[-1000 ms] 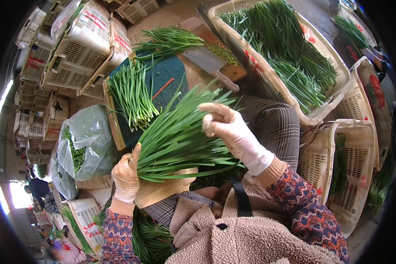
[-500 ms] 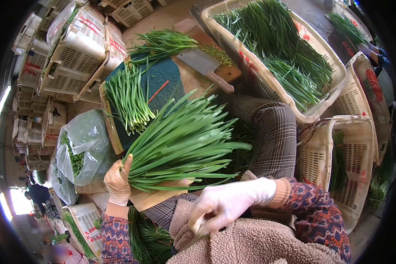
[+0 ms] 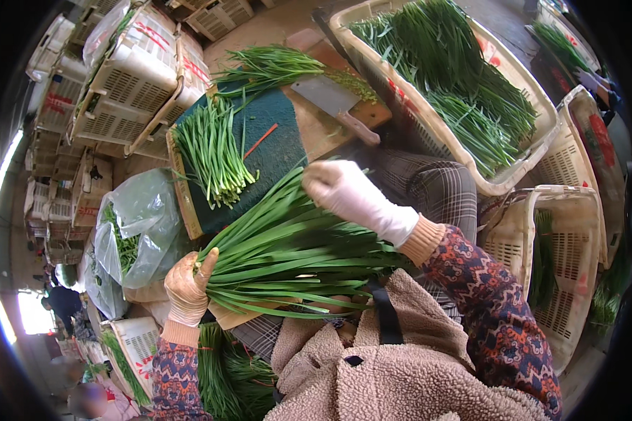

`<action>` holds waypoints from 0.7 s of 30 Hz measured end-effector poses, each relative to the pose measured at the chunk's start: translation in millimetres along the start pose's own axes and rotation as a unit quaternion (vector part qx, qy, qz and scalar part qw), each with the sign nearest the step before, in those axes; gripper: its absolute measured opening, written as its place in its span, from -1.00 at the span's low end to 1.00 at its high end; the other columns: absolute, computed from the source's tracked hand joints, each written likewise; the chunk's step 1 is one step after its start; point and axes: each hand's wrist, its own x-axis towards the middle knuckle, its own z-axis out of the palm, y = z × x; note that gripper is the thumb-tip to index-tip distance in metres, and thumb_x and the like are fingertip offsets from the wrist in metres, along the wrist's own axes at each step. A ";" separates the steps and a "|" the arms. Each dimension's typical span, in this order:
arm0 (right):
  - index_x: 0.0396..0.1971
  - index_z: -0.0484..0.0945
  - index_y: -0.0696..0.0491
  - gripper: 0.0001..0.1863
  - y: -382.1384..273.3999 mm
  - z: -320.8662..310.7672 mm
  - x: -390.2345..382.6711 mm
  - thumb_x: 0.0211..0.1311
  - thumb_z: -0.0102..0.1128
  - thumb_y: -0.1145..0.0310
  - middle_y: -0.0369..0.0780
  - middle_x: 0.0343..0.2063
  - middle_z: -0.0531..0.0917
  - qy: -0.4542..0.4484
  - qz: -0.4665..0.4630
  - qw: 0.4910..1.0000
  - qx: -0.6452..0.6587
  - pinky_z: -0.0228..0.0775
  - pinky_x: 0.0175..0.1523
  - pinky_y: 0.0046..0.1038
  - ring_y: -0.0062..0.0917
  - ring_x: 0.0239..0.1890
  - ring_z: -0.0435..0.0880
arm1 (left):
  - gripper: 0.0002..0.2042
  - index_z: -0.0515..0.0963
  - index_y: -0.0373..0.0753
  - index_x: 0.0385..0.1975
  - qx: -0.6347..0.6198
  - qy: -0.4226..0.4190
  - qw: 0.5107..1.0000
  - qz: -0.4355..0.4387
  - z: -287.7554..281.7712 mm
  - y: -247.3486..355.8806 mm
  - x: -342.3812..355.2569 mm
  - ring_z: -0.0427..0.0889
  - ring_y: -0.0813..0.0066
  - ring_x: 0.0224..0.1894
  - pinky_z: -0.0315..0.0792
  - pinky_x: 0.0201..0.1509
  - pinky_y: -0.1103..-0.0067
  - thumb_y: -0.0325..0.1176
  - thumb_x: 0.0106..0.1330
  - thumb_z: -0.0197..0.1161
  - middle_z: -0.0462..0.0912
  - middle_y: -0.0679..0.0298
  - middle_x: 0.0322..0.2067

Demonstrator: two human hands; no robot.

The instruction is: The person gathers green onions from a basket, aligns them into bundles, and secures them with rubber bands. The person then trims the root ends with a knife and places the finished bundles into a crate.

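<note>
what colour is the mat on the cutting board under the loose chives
Dark green, with a thin red band lying on it. The mat shows best in the head view.

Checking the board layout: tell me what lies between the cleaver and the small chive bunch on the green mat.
In the head view, bare green mat with a thin red strip separates the cleaver from the small chive bunch.

A produce-sorting yard or wholesale mkt: stacked plastic crates [image 3: 130,84], baskets [image 3: 512,175] heaped w/ green chives [image 3: 463,84], a cleaver [image 3: 333,102] on a cutting board [image 3: 316,130], bagged greens [image 3: 137,231].
</note>
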 end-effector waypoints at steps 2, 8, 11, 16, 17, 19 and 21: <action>-0.47 0.56 0.12 -0.80 -18.1 -9.0 -1.9 0.16 0.04 0.31 -0.39 -0.65 0.47 0.076 0.154 0.946 0.275 0.20 -0.55 -0.64 -0.74 -0.63 0.36 | -0.34 0.35 0.15 0.19 0.004 -0.018 1.000 -0.004 -3.9 0.1 -0.6 0.59 0.22 -0.35 0.52 -0.35 0.41 -0.57 0.01 0.14 0.53 0.13 -0.31; 0.15 0.16 0.16 -0.27 -114.8 -25.8 -41.4 0.08 0.27 0.13 -0.15 -0.24 0.51 -0.362 0.123 0.884 0.268 0.38 -0.24 -0.63 -0.59 -0.29 0.55 | -0.35 0.34 0.06 0.21 0.075 0.035 0.995 -0.056 -13.7 -26.8 51.5 0.53 0.30 -0.54 0.45 -0.55 0.48 -0.58 0.03 0.14 0.47 0.23 -0.47; 0.27 0.09 0.17 -0.08 -91.3 39.7 -79.5 -0.02 0.41 0.13 -0.05 -0.05 0.54 -0.442 -0.020 0.879 0.176 0.48 -0.05 -0.47 -0.46 -0.13 0.60 | -0.24 0.19 0.04 0.30 0.033 0.110 0.991 -0.074 -13.1 -24.8 134.2 0.51 0.28 -0.58 0.44 -0.58 0.46 -0.63 0.00 0.16 0.48 0.22 -0.50; 0.19 0.25 0.10 -0.33 -7.9 47.2 3.2 0.13 0.29 0.18 -0.20 0.05 0.45 -0.005 0.089 0.890 0.447 0.38 0.15 -0.35 -0.50 0.01 0.49 | -0.07 -0.15 0.05 0.36 -0.233 -0.058 0.932 -0.270 13.4 61.8 172.3 0.61 -0.06 -0.34 0.53 -0.25 0.25 -0.13 0.02 0.33 0.62 0.05 -0.31; 0.17 0.27 0.14 -0.37 -23.4 44.9 4.2 0.18 0.25 0.18 -0.22 0.05 0.45 0.074 0.099 0.850 0.511 0.37 0.14 -0.34 -0.48 0.05 0.47 | -0.04 -0.22 -0.03 0.36 -0.302 -0.044 0.906 -0.292 38.7 84.5 163.6 0.62 -0.06 -0.33 0.53 -0.22 0.29 -0.11 0.03 0.30 0.62 -0.03 -0.34; 0.14 0.31 0.13 -0.42 -8.6 33.2 -4.2 0.16 0.27 0.24 -0.25 0.02 0.48 0.139 0.100 0.885 0.433 0.36 0.14 -0.37 -0.50 0.01 0.50 | 0.02 -0.29 -0.26 0.34 -0.375 -0.193 0.853 -0.307 43.3 109.9 175.7 0.63 -0.05 -0.28 0.53 -0.19 0.30 -0.08 0.01 0.29 0.60 -0.14 -0.32; 0.07 0.38 0.12 -0.50 22.8 31.8 -11.8 0.16 0.24 0.27 -0.23 -0.08 0.56 0.145 0.117 0.859 0.476 0.43 0.06 -0.40 -0.50 -0.08 0.56 | 0.07 -0.32 -0.48 0.30 -0.414 -0.230 0.839 -0.270 50.8 123.5 176.0 0.63 -0.05 -0.26 0.52 -0.17 0.29 -0.09 -0.04 0.31 0.59 -0.22 -0.31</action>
